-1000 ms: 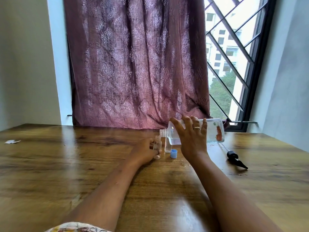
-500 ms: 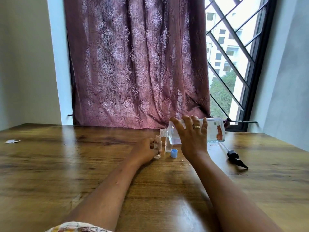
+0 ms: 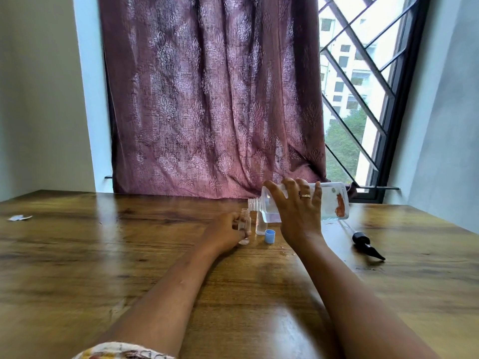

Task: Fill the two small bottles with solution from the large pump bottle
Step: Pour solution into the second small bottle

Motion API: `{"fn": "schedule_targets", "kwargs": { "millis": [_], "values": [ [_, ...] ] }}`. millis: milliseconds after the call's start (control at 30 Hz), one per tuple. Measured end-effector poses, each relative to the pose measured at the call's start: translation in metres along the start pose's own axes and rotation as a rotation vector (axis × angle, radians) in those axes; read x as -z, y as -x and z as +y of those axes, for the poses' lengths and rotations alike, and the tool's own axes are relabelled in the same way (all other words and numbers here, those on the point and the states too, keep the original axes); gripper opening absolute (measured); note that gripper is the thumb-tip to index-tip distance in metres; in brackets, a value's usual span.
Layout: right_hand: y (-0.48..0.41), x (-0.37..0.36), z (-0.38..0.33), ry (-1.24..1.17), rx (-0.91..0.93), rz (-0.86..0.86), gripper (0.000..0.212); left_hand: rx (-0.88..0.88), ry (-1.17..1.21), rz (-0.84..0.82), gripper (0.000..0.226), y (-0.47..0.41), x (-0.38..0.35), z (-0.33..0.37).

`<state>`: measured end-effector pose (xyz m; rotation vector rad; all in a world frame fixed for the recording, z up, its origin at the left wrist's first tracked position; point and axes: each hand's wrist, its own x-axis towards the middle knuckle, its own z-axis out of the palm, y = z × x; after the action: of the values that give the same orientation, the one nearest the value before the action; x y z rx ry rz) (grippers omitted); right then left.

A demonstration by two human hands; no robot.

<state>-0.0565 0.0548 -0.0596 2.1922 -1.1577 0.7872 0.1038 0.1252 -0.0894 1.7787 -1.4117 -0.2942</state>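
Note:
My right hand (image 3: 298,213) grips the large clear bottle (image 3: 334,200), tipped on its side with its threaded neck (image 3: 253,204) pointing left and down. Clear liquid pools in its lower part. My left hand (image 3: 225,233) holds a small clear bottle (image 3: 245,225) upright on the table, right under that neck. A second small clear bottle (image 3: 260,225) stands just to its right, partly behind the large bottle. A blue cap (image 3: 269,235) sits on the table in front of them.
The black pump head with its clear tube (image 3: 364,240) lies on the wooden table (image 3: 129,268) to the right. A scrap of white paper (image 3: 19,217) lies far left. A maroon curtain (image 3: 212,99) and a barred window (image 3: 357,86) stand behind the table.
Almost nothing differs; the large bottle stays tipped over the small bottle, and both hands keep their hold.

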Motion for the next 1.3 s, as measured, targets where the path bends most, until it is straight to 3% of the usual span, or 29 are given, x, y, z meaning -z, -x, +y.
{"fn": "schedule_targets", "kwargs": {
  "millis": [1300],
  "values": [
    [0.0001,0.0005,-0.0003,-0.022,0.003,0.009,0.101,0.011,0.006,-0.008,0.043,0.0025,0.0007,0.0025]
  ]
}}
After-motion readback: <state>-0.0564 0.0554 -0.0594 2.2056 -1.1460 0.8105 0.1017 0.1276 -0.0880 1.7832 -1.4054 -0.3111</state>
